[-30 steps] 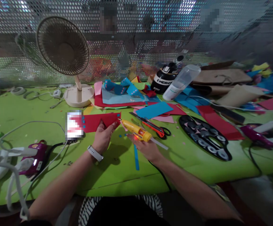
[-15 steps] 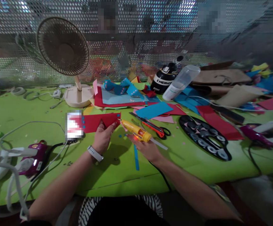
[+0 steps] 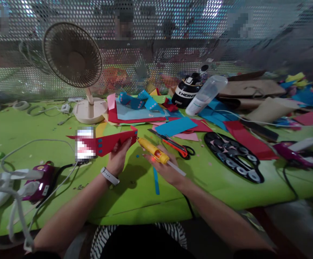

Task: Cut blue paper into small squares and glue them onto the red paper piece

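My left hand grips a folded strip of red paper dotted with small blue squares, held up over the table. In my right hand is a yellow hot glue gun, its orange light lit and a clear glue stick jutting from the back. The nozzle is at the right end of the red paper; whether it touches cannot be made out. A narrow blue paper strip lies on the table below the glue gun. Orange-handled scissors rest to the right of it.
A beige fan stands at the back left. A black paint palette, a blue paper sheet, a black bottle and a clear bottle occupy the right side. A purple power adapter with cables sits at left.
My left hand has tilted the red paper, so more of its folded left end shows beyond the blurred screen. The glue gun has shifted slightly left and down along with my right hand.
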Available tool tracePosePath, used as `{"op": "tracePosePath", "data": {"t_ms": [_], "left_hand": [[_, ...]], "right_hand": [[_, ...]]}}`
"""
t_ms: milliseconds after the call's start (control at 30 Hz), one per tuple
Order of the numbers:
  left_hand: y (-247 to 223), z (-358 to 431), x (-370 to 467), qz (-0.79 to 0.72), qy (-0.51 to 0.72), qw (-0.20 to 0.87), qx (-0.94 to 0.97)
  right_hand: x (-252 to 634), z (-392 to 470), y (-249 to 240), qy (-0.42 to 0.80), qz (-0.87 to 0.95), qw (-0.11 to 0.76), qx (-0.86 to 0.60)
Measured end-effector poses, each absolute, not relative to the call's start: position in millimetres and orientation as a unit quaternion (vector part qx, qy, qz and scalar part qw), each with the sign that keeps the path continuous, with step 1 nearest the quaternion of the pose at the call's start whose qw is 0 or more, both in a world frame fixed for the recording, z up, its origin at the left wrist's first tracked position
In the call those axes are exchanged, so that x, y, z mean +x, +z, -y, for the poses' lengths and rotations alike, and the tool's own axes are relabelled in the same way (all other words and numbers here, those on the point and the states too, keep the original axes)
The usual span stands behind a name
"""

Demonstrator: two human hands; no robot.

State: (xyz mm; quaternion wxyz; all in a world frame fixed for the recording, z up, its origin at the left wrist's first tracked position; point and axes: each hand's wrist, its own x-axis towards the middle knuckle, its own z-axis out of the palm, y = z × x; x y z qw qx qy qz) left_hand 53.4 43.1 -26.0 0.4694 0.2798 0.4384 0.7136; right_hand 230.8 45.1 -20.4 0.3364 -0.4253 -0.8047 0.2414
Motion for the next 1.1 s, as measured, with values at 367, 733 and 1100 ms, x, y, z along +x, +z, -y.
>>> {"op": "tracePosePath", "data": {"t_ms": [367, 733, 1100], "left_hand": [[-16.0, -50.3, 47.4, -0.458, 0.717, 0.45, 0.271], [-15.2, -55.5, 49.9, -0.444, 0.702, 0.501, 0.242], [-16.4, -58.4, 46.3, -0.44, 0.712, 0.503, 0.215]], "right_hand": [[315.5, -64.1, 8.3, -0.035, 0.748, 0.362, -0.556], [486.1, -104.3, -34.4, -0.021, 0.67, 0.171, -0.722], [377.9, -60.8, -10.5, 0.069, 0.752, 0.207, -0.621]]}}
